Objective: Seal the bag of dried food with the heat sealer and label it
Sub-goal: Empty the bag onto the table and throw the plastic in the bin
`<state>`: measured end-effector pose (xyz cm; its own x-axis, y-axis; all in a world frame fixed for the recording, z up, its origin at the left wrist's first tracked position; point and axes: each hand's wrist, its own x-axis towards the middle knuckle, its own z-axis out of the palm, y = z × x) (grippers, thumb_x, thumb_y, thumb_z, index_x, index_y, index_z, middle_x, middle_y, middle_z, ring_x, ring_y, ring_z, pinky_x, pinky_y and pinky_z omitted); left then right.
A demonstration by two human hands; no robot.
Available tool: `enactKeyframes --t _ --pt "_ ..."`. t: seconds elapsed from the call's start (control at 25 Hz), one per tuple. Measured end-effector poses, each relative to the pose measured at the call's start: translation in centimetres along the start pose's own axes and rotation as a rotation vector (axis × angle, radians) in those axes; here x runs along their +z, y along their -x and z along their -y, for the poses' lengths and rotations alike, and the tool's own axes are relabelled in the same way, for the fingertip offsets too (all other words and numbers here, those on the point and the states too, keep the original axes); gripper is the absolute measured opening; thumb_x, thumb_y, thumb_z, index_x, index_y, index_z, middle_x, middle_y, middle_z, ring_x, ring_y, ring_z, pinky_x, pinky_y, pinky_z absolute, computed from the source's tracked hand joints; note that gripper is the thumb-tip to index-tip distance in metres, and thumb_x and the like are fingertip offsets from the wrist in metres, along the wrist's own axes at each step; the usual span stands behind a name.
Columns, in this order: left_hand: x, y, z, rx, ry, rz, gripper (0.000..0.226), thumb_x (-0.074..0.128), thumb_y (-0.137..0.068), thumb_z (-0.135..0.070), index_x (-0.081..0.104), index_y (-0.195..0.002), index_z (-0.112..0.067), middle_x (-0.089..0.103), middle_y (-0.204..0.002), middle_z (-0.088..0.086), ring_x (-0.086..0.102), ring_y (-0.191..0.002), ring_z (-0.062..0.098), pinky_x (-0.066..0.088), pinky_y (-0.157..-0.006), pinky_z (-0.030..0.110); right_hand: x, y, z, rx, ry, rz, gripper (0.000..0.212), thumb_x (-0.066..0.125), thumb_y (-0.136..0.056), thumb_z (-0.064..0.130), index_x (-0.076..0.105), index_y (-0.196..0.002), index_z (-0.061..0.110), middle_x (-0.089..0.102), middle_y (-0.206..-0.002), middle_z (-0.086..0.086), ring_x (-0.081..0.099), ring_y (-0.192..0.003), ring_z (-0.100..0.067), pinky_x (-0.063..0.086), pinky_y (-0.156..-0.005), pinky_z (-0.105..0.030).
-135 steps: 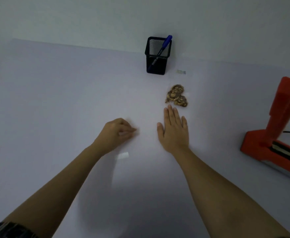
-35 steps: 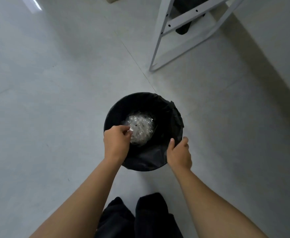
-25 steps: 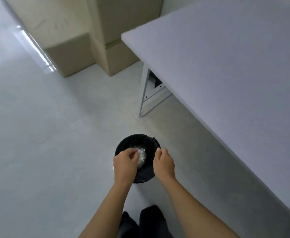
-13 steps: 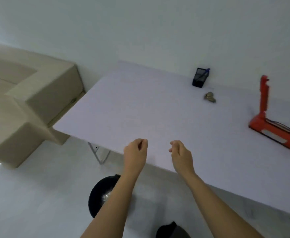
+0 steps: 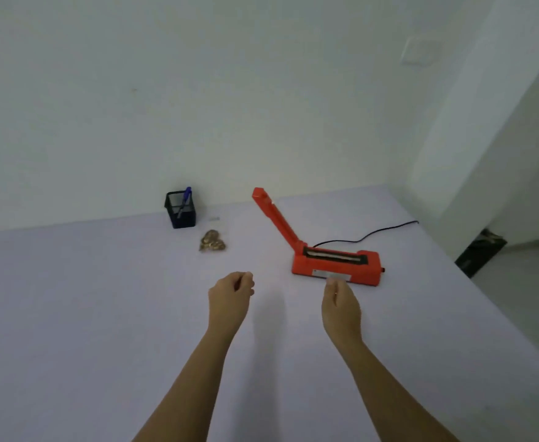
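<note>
Fingers (image 5: 245, 280) loose, empty, left hand (image 5: 229, 298), right hand (image 5: 340, 305)

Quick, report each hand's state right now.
Left hand: open, fingers loosely curled, holding nothing.
Right hand: open, relaxed, holding nothing.

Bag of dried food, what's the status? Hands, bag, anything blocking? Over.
Left hand and right hand loosely curled, empty, over the table. Bag of dried food lies untouched near the pen holder. Heat sealer arm raised. Nothing between hands and bag.
</note>
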<state>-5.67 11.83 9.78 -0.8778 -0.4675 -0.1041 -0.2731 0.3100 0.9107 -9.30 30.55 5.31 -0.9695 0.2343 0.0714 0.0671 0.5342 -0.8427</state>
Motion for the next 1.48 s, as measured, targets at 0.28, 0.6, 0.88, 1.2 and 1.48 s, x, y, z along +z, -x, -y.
enactKeyframes --t 0.28,0.6,0.88,1.2,1.48 --pt "8.2 -8.0 -1.3 -0.119 -0.054 0.019 0.034 0.046 -0.094 -0.022 0.058 -0.123 -0.009 0.067 -0.114 0.009 0.063 -0.102 0.024 0.047 -0.097 0.041 -3.6 -10.4 -8.9 0.065 0.430 0.010 0.053 0.039 -0.096 0.025 0.026 -0.140 -0.001 0.033 -0.147 -0.019 0.033 -0.135 -0.032 0.030 -0.109 -0.041" --pt "11.3 -11.4 -2.1 -0.168 0.112 0.299 0.076 0.046 -0.080 0.010 0.023 -0.146 -0.020 0.028 -0.152 -0.001 0.031 -0.137 0.023 0.038 -0.105 0.044 -4.2 -12.6 -13.4 0.134 0.441 0.312 0.062 0.038 -0.097 0.021 0.006 -0.146 0.003 0.010 -0.156 -0.014 0.015 -0.143 -0.026 0.019 -0.117 -0.039" --pt "14.9 -10.3 -2.3 0.280 -0.118 0.308 0.067 0.046 -0.073 -0.002 0.040 -0.138 -0.013 0.047 -0.134 0.000 0.044 -0.120 0.019 0.035 -0.101 0.033 -3.9 -12.6 -13.7 0.138 0.377 0.337 0.069 0.044 -0.092 0.014 0.002 -0.146 0.004 0.016 -0.155 -0.014 0.026 -0.139 -0.028 0.024 -0.115 -0.039" --pt "18.8 -11.1 -1.7 0.488 -0.847 0.489 0.058 0.048 -0.088 -0.013 0.034 -0.142 -0.031 0.024 -0.150 -0.002 0.020 -0.136 0.024 0.025 -0.108 0.047 -4.1 -12.4 -14.1 0.124 0.242 0.343 0.077 0.047 -0.089 0.008 -0.004 -0.147 0.013 0.019 -0.154 -0.005 0.057 -0.093 -0.017 0.043 -0.087 -0.023" --pt "19.1 -13.1 -1.1 -0.302 0.048 0.164 0.058 0.047 -0.093 -0.046 0.035 -0.141 -0.016 0.036 -0.146 0.013 0.036 -0.133 0.031 0.031 -0.108 0.044 -3.3 -14.3 -13.8 0.118 0.208 0.327 0.078 0.050 -0.089 0.004 -0.002 -0.146 0.013 0.017 -0.154 -0.006 0.056 -0.104 -0.028 0.039 -0.082 -0.015"
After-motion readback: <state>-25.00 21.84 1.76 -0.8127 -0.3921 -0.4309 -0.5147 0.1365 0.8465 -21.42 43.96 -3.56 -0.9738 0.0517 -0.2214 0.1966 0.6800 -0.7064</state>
